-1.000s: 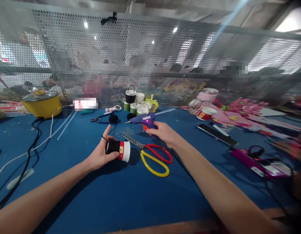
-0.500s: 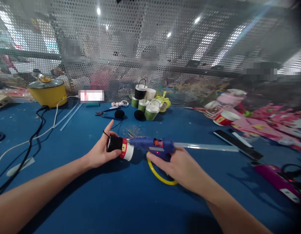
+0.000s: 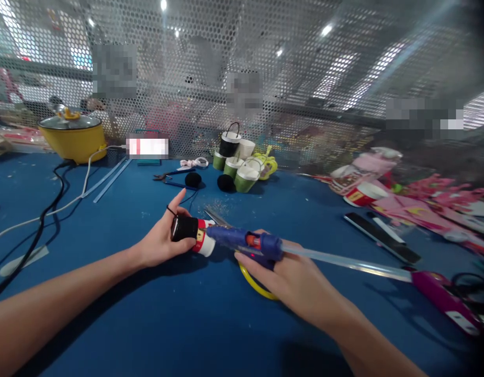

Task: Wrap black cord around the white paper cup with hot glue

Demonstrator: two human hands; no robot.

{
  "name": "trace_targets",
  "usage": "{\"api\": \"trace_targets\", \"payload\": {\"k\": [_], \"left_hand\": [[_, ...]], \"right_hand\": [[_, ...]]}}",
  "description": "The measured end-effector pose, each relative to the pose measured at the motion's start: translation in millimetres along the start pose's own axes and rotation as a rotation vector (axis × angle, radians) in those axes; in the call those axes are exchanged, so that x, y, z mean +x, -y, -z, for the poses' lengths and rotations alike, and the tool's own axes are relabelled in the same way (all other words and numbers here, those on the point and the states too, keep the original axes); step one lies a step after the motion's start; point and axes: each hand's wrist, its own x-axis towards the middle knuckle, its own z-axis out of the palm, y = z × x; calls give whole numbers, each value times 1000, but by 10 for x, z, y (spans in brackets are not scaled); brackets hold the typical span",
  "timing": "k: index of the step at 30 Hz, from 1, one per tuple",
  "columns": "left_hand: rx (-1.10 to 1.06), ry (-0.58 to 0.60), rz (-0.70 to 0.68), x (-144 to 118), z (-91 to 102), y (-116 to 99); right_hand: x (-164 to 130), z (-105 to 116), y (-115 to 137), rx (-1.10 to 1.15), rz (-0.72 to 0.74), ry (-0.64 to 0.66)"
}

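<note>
My left hand (image 3: 163, 238) is closed around a small paper cup (image 3: 206, 246) lying on its side. Black material wraps the cup's left part, while a red band and white rim show at the right. A thin black loop passes by my raised index finger. In my right hand (image 3: 294, 269) is a blue hot glue gun (image 3: 229, 236), its nozzle at the cup's red band; whether it touches, I cannot tell. A long clear glue stick (image 3: 344, 261) sticks out of the gun's back. Beneath the gun lie scissors with a yellow handle (image 3: 257, 288), partly hidden.
Behind the hands stand several small cups (image 3: 245, 178), two black pompoms (image 3: 225, 183) and pliers (image 3: 167, 177). A yellow pot (image 3: 72, 141) and cables (image 3: 43, 225) are at left. To the right are a black strip (image 3: 379, 235), a purple power strip (image 3: 441, 301) and pink pieces (image 3: 406, 204).
The glue gun has tilted, its back end and glue stick swinging down toward me, while the nozzle stays by the red band. My left hand keeps its hold on the cup.
</note>
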Motion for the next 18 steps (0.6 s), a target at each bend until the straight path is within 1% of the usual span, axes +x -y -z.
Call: {"api": "trace_targets", "payload": {"k": [7, 12, 18], "left_hand": [[1, 13, -29, -2, 2, 18], [19, 22, -41, -7, 6, 19], [30, 26, -46, -9, 6, 18]], "right_hand": [[-15, 14, 45, 131, -81, 53], [-31, 19, 37, 133, -87, 68], [-23, 22, 64, 115, -88, 49]]}}
